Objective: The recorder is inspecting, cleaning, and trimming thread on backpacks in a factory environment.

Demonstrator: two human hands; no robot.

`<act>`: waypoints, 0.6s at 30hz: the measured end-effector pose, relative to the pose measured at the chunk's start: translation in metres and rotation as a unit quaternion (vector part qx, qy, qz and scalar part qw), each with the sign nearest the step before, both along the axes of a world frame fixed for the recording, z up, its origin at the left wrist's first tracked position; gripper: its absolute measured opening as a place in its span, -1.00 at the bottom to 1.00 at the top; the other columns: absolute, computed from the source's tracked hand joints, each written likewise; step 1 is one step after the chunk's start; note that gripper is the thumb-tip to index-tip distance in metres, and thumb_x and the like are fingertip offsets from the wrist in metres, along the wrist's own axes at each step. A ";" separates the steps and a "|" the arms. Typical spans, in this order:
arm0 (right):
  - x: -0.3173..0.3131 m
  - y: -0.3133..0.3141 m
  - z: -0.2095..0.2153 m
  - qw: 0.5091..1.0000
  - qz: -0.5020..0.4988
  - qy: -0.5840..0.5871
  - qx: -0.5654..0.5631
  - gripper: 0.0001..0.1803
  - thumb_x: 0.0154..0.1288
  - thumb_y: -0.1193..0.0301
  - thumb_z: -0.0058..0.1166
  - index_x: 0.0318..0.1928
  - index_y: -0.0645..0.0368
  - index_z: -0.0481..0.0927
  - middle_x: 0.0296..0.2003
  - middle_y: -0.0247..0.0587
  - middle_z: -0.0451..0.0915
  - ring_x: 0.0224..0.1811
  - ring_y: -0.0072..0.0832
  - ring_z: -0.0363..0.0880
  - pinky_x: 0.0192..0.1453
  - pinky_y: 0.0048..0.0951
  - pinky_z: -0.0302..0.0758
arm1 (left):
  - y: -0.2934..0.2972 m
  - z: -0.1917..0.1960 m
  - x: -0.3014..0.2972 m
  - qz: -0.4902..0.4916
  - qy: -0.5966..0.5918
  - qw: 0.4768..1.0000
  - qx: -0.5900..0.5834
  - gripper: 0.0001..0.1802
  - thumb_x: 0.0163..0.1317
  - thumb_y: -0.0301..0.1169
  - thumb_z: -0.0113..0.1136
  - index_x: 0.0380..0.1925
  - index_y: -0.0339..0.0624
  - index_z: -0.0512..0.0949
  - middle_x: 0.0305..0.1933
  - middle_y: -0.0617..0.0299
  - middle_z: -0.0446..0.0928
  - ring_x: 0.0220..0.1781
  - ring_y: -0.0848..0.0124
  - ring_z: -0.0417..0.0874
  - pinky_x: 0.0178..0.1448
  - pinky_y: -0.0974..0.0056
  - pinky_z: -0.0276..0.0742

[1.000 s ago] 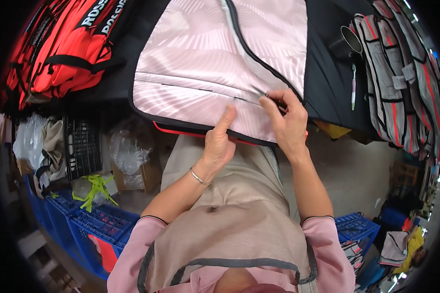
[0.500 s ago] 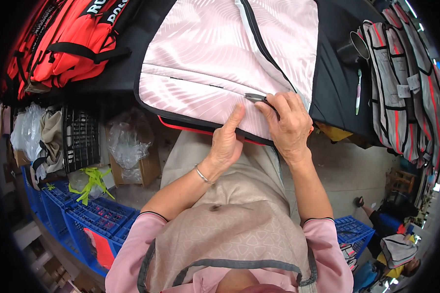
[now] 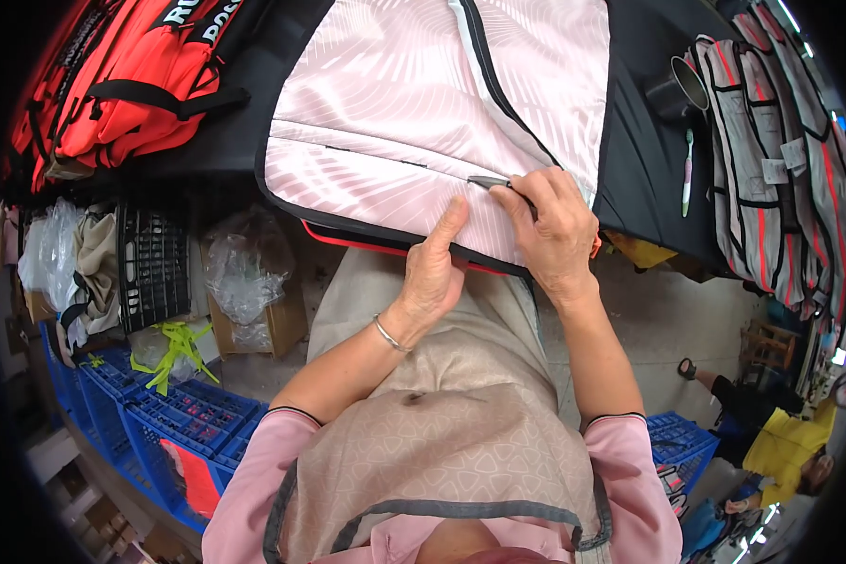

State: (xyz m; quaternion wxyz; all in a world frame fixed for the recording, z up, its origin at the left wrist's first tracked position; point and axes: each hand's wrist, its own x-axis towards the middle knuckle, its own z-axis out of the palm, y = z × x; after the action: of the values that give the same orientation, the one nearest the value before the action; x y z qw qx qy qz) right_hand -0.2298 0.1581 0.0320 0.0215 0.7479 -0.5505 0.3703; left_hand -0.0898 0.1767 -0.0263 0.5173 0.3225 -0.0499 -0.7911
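A pale pink patterned fabric bag (image 3: 385,89) with black edging lies on the black-covered table, overhanging its near edge. My left hand (image 3: 434,258) pinches the bag's near border, thumb on top and fingers folded below, partly hidden. In my right hand (image 3: 556,235) is a pair of small dark thread snips (image 3: 489,180), their tip at a seam on the front of the bag. The snips' handles are mostly covered by my fingers. A dark zipper (image 3: 498,80) with a pale border runs down the bag's right part, towards my right hand.
Red bags (image 3: 141,103) are stacked at the far left. To the right lie a dark metal cup (image 3: 672,99), a toothbrush (image 3: 688,174) and grey bags (image 3: 771,169) with red stripes. Blue crates (image 3: 197,423) stand lower left; a person in yellow (image 3: 788,446) is at lower right.
The snips and my right hand have shifted slightly left and up on the bag, and the blades look closer together. My left hand has stayed put. The person at lower right has moved.
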 end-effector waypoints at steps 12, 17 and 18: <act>0.000 0.001 -0.001 1.000 0.003 0.009 0.002 -0.78 0.05 0.41 0.39 -0.35 0.17 0.58 -0.47 -0.31 0.52 -0.42 -0.38 0.49 -0.38 -0.38 0.45 | 0.001 0.004 -0.002 0.006 -0.007 1.000 0.001 -0.40 0.23 -0.19 0.37 0.12 -0.38 0.44 0.18 0.16 0.46 0.25 0.41 0.41 0.37 0.26 0.27; 0.000 -0.003 -0.004 0.993 -0.013 0.097 -0.064 -0.76 0.02 0.29 0.38 -0.38 0.06 0.57 -0.45 -0.42 0.49 -0.41 -0.46 0.48 -0.43 -0.44 0.44 | 0.001 0.005 -0.001 0.006 0.002 1.000 0.023 -0.42 0.22 -0.20 0.38 0.10 -0.36 0.46 0.16 0.17 0.46 0.24 0.42 0.41 0.36 0.27 0.28; 0.001 -0.002 -0.003 0.993 -0.013 0.097 -0.063 -0.76 0.02 0.29 0.38 -0.38 0.06 0.57 -0.45 -0.42 0.49 -0.41 -0.46 0.48 -0.43 -0.44 0.44 | 0.001 0.005 -0.001 0.005 0.001 1.000 0.024 -0.42 0.22 -0.20 0.38 0.10 -0.36 0.45 0.16 0.17 0.46 0.24 0.42 0.41 0.35 0.27 0.28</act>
State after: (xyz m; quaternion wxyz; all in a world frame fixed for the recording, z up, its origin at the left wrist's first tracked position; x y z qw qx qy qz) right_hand -0.2287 0.1566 0.0293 0.1270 0.7706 -0.5306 0.3294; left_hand -0.0903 0.1775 -0.0213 0.5137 0.3342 -0.0288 -0.7897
